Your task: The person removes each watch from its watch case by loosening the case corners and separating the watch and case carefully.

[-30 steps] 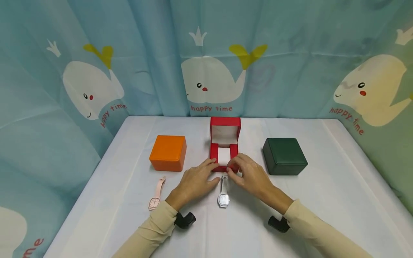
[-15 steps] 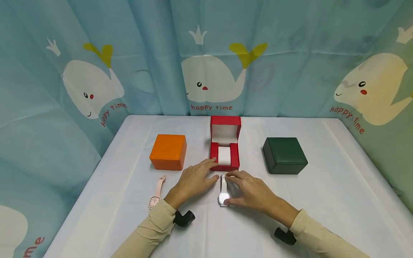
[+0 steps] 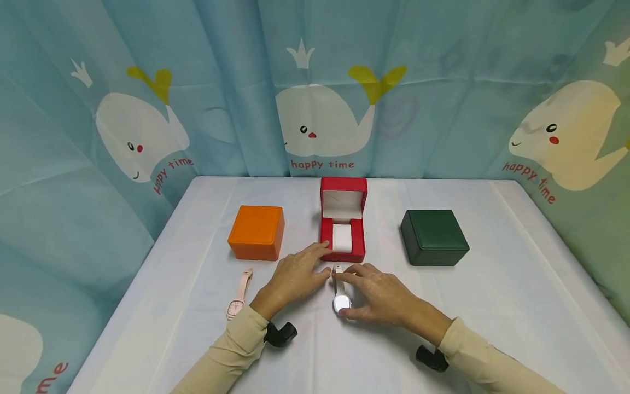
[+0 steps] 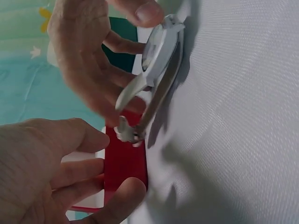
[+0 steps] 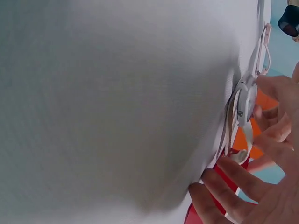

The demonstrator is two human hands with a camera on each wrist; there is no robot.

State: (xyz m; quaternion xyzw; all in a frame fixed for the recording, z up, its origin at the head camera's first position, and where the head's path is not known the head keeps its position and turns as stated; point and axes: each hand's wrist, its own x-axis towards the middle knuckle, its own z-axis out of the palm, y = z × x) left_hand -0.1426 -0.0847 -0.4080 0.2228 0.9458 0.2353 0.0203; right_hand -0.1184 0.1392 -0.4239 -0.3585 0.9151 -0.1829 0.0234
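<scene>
An open red watch box [image 3: 357,241] with a white cushion [image 3: 342,238] stands at the table's back middle. My left hand [image 3: 294,273] has its fingertips at the box's left front corner, fingers loosely bent, thumb apart. Just in front of the box is a white-strapped wristwatch [image 3: 341,304]. My right hand [image 3: 381,293] spans it lengthwise, pinching it between the thumb at the case and the forefinger by the strap end. In the left wrist view, the wristwatch [image 4: 158,53] is tilted on its side edge, strap looped. Whether it is off the cloth, I cannot tell.
A closed orange box [image 3: 256,232] stands left of the red one, and a closed dark green box [image 3: 435,238] to the right. A pink wristwatch [image 3: 235,307] lies near my left forearm. A whale-print curtain [image 3: 236,98] hangs behind the white-covered table [image 3: 492,306].
My right hand has left the red box's front, come toward me and taken hold of the white-strapped wristwatch, whose strap end has shifted slightly left. The left hand stays nearly still.
</scene>
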